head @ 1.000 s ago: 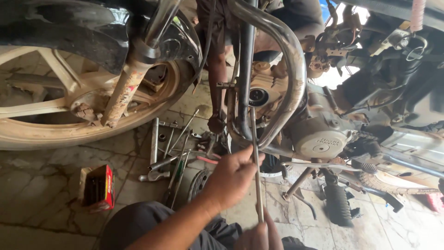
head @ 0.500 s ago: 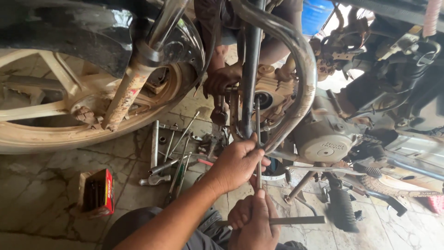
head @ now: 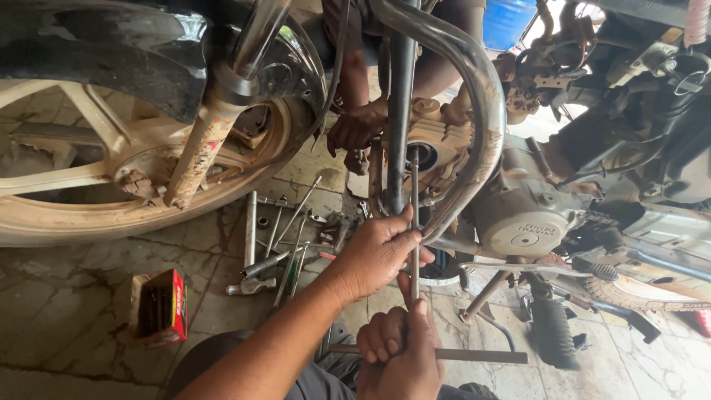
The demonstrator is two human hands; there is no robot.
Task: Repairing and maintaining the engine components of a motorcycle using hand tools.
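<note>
Left hand (head: 378, 252) wrapped around a long thin rod (head: 415, 222) at frame centre; right hand (head: 400, 348) fisted on its lower end, bottom centre. Rod upright, tip up against the engine (head: 518, 215). Another person's hand (head: 355, 126) above. Loose tools (head: 285, 244) left of centre, small red box (head: 159, 307) lower left.

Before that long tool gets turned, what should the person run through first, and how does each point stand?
1. Left hand grips the long T-handle tool on its shaft: ok.
2. Right hand holds the tool at the crossbar: ok.
3. Tool tip seated at the engine: cannot tell, blurred.
4. Another person's hand is close to the tip: not ok.
5. Loose tools lie on the floor, apart from both hands: ok.
</note>
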